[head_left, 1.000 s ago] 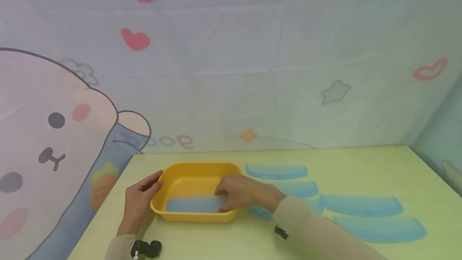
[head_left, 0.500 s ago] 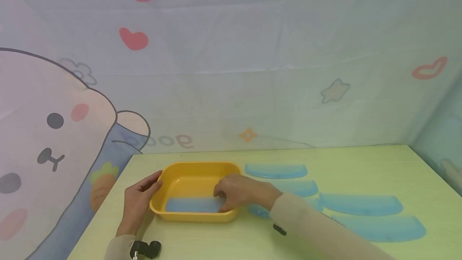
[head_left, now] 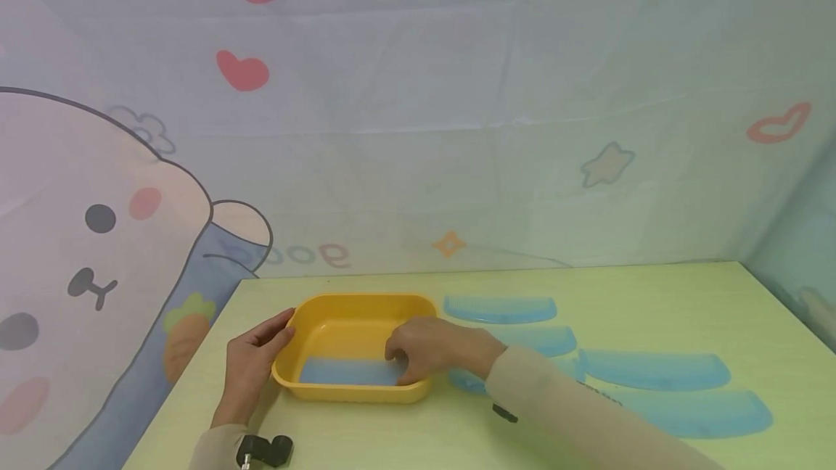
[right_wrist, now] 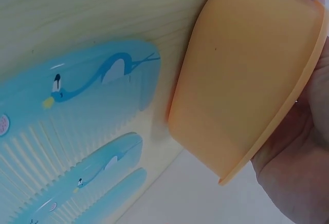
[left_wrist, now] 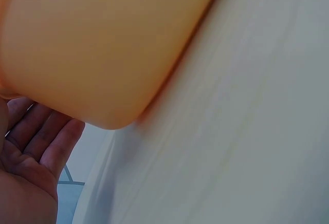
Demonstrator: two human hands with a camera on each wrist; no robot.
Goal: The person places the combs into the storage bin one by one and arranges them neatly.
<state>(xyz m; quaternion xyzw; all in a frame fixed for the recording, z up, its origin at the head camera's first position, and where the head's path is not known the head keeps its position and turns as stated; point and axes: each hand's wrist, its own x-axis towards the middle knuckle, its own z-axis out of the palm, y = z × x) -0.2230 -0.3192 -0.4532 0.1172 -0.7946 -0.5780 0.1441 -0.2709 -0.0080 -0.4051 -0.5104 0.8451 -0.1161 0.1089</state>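
Note:
A yellow plastic basin (head_left: 346, 394) stands on the table at centre left. My left hand (head_left: 251, 361) holds its left rim, the thumb over the edge and the other fingers outside; in the left wrist view those fingers (left_wrist: 59, 142) lie behind the wall. Inside the basin, along the near side, lies a translucent blue comb (head_left: 342, 370). My right hand (head_left: 431, 348) reaches over the right rim and pinches the comb's right end between thumb and fingers. The right wrist view shows that hand (right_wrist: 293, 157) partly behind the basin wall (right_wrist: 241, 75).
Several blue combs lie right of the basin: one at the back (head_left: 499, 309), others near the right forearm, and two farther right (head_left: 653, 370). A bird print marks the closest comb (right_wrist: 82, 75) in the right wrist view. A patterned cloth (head_left: 418, 129) hangs behind the table.
My right hand has shifted slightly left inside the basin, and the comb there looks tilted a little lower. The left hand and basin stay where they were.

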